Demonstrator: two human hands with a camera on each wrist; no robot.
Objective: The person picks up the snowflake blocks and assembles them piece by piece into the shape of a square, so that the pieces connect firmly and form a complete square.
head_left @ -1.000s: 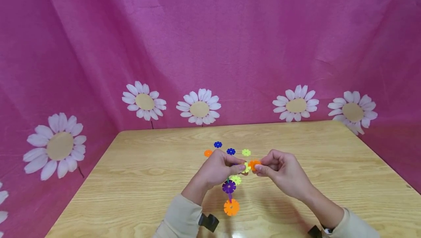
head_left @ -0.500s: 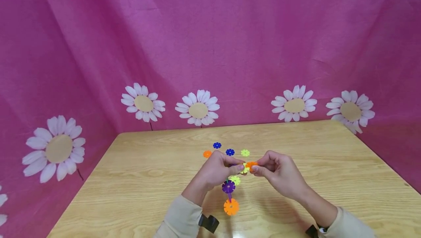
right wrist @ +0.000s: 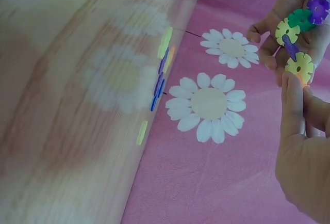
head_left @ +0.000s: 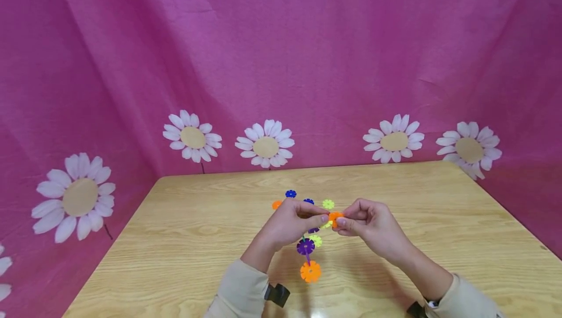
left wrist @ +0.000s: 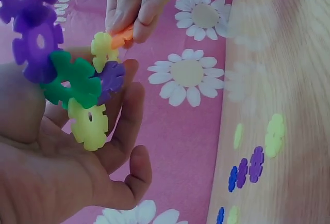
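Observation:
My left hand [head_left: 285, 225] grips a chain of interlocking flower-shaped discs above the table. In the left wrist view, the chain has purple discs, a green disc [left wrist: 82, 85], a yellow disc [left wrist: 94, 132] and a smaller-looking purple disc [left wrist: 112, 79]. At the chain's far end is another yellow disc [right wrist: 300, 62], held near the left fingertips. My right hand [head_left: 382, 232] pinches an orange disc [head_left: 336, 218] between thumb and fingers, its edge overlapping that yellow one. From the chain's near end hangs a second orange disc [head_left: 311, 272], below a purple disc [head_left: 305, 247].
Loose discs lie on the wooden table [head_left: 197, 240] beyond the hands: a blue one [head_left: 291, 194], an orange one [head_left: 276, 205], a yellow one [head_left: 328, 204] and several others. A pink cloth [head_left: 329, 64] printed with daisies stands behind the table.
The right hand has moved slightly left, bringing the orange disc from beside the yellow disc to overlapping it. The orange disc has also turned. The chain's hanging end has risen a little.

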